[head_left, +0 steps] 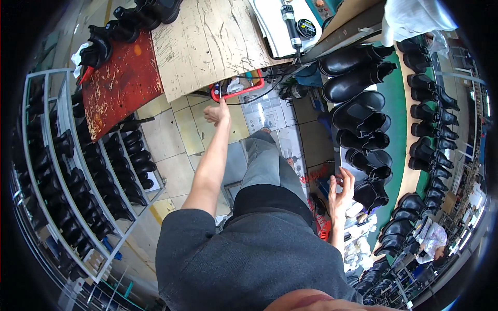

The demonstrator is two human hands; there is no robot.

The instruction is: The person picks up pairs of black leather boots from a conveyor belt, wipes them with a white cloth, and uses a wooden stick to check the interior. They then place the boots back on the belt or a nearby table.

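Observation:
My left hand (219, 113) reaches forward below the workbench edge, its fingers curled. One digit points up to the rim of a red-edged tray or drawer (250, 91) under the bench top. Whether it touches that rim, and what the fingers hold, I cannot make out. Inside the tray lie a crumpled white piece and small items. On the other side, my right hand (341, 192) hangs with its fingers apart and nothing in them. Nearest to it are black boots (370, 194) standing in a row along the green-topped line.
The scratched workbench (207, 44) carries a cylindrical tool with a cord (291, 31) on a white pad. A red board (122, 78) adjoins it, with black shoes behind. At left stands a grey metal rack (62, 171) full of black footwear. Another person (432, 239) is at the far right.

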